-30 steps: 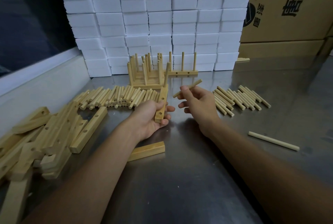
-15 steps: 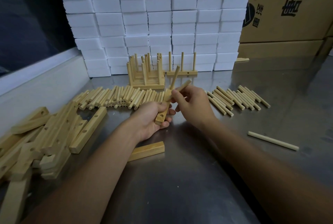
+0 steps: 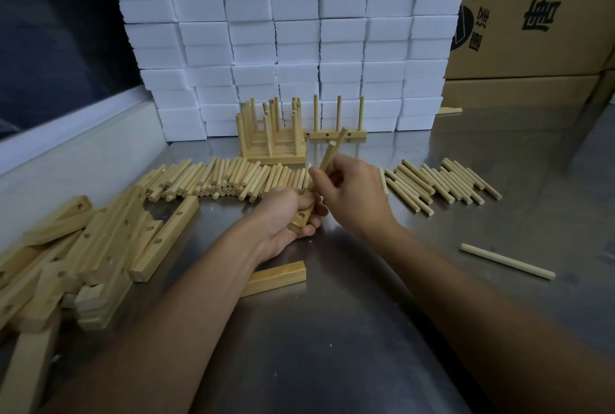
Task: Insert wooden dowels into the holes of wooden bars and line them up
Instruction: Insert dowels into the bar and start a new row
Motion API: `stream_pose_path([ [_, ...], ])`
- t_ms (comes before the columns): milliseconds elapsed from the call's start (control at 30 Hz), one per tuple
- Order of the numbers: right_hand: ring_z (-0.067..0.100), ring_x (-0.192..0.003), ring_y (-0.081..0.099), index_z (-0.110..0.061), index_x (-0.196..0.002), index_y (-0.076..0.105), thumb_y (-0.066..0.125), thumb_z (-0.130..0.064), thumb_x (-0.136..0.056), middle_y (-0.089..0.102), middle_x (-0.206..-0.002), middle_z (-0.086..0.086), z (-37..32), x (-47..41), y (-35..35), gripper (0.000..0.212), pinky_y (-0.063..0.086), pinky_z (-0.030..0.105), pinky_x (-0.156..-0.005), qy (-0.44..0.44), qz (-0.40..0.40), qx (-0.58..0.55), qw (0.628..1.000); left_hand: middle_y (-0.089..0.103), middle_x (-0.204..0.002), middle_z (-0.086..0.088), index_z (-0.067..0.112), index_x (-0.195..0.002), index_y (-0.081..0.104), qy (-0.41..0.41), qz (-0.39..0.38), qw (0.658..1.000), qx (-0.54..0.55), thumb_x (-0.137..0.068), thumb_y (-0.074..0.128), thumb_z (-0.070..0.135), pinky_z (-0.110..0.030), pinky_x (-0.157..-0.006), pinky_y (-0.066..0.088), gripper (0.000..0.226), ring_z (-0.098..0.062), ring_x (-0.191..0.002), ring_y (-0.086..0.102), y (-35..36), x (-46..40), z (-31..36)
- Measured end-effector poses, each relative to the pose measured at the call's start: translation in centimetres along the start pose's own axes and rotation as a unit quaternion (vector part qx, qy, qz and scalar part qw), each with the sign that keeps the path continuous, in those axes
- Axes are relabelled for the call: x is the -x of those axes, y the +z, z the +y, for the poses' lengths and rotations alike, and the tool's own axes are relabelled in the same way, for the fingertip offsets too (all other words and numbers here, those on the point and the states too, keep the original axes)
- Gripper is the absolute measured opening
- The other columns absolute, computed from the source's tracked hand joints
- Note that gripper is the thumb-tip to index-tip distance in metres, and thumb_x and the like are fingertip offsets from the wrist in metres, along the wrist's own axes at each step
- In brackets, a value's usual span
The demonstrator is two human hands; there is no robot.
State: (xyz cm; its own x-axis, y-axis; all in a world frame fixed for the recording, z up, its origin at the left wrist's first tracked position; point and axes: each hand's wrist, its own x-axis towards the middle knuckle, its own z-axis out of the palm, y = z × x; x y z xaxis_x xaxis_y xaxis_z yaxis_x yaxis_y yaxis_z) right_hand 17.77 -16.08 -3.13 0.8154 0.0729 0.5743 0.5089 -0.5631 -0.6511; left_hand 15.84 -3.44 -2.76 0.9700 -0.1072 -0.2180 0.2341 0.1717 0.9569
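My left hand point(image 3: 286, 214) grips a wooden bar point(image 3: 302, 218) with an open hole near its lower end. One dowel point(image 3: 342, 135) stands in the bar's far end. My right hand point(image 3: 352, 194) pinches a second dowel point(image 3: 327, 157), held upright against the bar's middle; whether it sits in a hole is hidden by my fingers. Finished bars with upright dowels point(image 3: 273, 137) stand in a row at the back, and another point(image 3: 337, 134) stands to their right.
Loose dowels lie in piles behind my hands point(image 3: 213, 180) and to the right point(image 3: 442, 185). A single dowel point(image 3: 507, 261) lies at the right. Drilled bars point(image 3: 100, 247) are heaped at the left, one short bar point(image 3: 276, 277) under my left wrist. White blocks point(image 3: 283, 30) and cartons point(image 3: 539, 14) wall the back.
My right hand has brought its dowel from slanting in the air to upright at the bar's middle. The left hand kept hold of the bar, almost still.
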Motion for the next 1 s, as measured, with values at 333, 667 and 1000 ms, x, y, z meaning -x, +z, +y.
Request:
stream_pose_path([
  [333, 0.006, -0.055, 0.054, -0.012, -0.072, 0.058, 0.068, -0.032, -0.092, 0.060, -0.061, -0.001, 0.6, 0.3, 1.1, 0.030, 0.043, 0.019, -0.052, 0.032, 0.046, -0.038, 0.998, 0.058, -0.072, -0.013, -0.005, -0.108, 0.057, 0.003, 0.011, 1.000, 0.002, -0.100, 0.043, 0.001, -0.021, -0.036, 0.036, 0.016, -0.016, -0.048, 0.049, 0.1, 0.1, 0.0],
  [667, 0.006, -0.066, 0.064, -0.010, -0.088, 0.066, 0.059, -0.026, -0.099, 0.067, -0.072, -0.003, 0.8, 0.7, 0.6, 0.020, 0.050, 0.018, -0.058, 0.019, 0.014, -0.041, 0.999, 0.054, -0.071, -0.014, -0.005, -0.107, 0.054, 0.003, 0.013, 1.000, 0.001, -0.101, 0.041, 0.001, -0.023, -0.037, 0.037, 0.016, -0.018, -0.047, 0.050, 0.0, -0.1, 0.0],
  [1000, 0.008, -0.065, 0.066, -0.006, -0.090, 0.066, 0.058, -0.025, -0.100, 0.069, -0.074, 0.002, 0.8, 0.3, 0.4, 0.023, 0.054, 0.021, -0.059, 0.017, -0.023, -0.020, 0.999, 0.055, -0.071, -0.014, -0.003, -0.099, 0.056, 0.000, 0.012, 1.000, -0.011, -0.102, 0.039, 0.001, -0.022, -0.037, 0.037, 0.018, -0.019, -0.049, 0.049, 0.0, 0.1, 0.0],
])
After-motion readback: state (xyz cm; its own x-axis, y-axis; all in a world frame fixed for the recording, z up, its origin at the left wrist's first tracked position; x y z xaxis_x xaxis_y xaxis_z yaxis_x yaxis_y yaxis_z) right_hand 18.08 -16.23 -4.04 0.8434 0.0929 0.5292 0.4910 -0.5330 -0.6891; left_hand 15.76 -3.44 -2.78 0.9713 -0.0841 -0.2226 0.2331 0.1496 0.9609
